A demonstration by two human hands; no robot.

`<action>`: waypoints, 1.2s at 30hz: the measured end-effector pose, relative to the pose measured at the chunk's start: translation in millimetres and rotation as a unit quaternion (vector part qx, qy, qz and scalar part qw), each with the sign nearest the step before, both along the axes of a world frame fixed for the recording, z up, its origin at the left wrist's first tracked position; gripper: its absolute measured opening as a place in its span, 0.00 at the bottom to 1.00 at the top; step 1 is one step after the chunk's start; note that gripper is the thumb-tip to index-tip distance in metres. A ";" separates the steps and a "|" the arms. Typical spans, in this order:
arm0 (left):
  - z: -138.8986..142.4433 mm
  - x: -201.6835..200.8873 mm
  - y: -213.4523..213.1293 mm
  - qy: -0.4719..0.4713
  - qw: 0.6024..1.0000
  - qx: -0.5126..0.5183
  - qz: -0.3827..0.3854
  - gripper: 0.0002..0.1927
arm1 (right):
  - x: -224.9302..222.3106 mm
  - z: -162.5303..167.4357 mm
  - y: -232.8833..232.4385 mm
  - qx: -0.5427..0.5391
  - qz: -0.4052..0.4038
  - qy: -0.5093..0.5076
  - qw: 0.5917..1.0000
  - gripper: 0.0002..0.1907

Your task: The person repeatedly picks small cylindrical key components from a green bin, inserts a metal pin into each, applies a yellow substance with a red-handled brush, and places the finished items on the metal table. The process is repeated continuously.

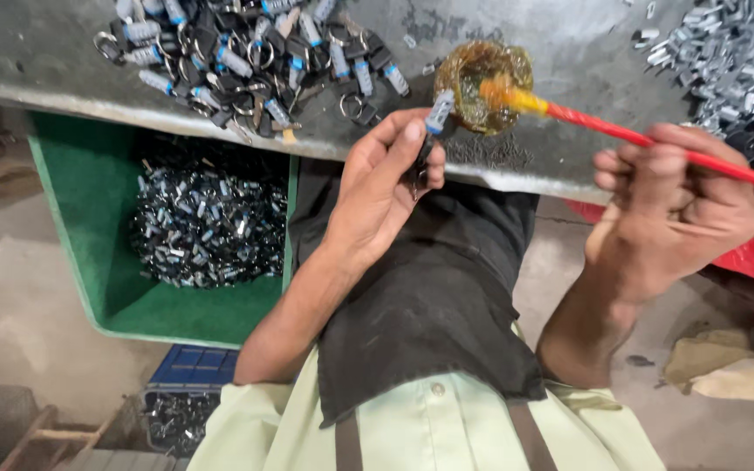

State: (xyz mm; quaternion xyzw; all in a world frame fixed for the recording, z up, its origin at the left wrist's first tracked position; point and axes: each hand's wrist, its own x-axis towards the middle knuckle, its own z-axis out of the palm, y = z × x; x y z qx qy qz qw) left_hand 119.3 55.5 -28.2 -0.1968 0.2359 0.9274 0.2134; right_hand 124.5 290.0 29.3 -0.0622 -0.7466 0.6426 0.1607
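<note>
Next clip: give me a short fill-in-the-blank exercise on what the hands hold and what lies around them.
1. The right hand holds a brush with a ____ handle.
2. The left hand pinches one key ring beside the ____ glue pot.
3. Below the bench, a ____ bin holds finished pieces.

Missing words: red; amber; green

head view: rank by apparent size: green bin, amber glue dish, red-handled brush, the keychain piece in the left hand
1. green bin
2. red-handled brush, long but thin
3. amber glue dish
4. keychain piece, pinched in the left hand

Brush versus dish is unsure: the brush, in the right hand, runs out of frame.
</note>
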 end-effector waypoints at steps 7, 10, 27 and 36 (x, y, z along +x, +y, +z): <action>-8.5 8.0 2.9 -0.003 0.998 0.068 -0.018 0.14 | -7.1 -6.9 -14.3 -0.026 -0.006 0.005 1.000 0.08; 3.7 13.7 -7.9 0.019 0.993 0.113 -0.020 0.14 | -18.0 2.6 -15.1 0.074 0.043 -0.097 0.992 0.10; 32.7 -15.7 -107.0 0.357 0.445 -0.804 -0.168 0.08 | -6.0 -30.3 -81.4 0.449 0.250 -0.104 0.851 0.21; -4.5 -98.3 -62.1 0.501 0.389 -0.762 -0.131 0.08 | -4.8 -43.9 -99.7 0.502 0.244 -0.005 0.830 0.21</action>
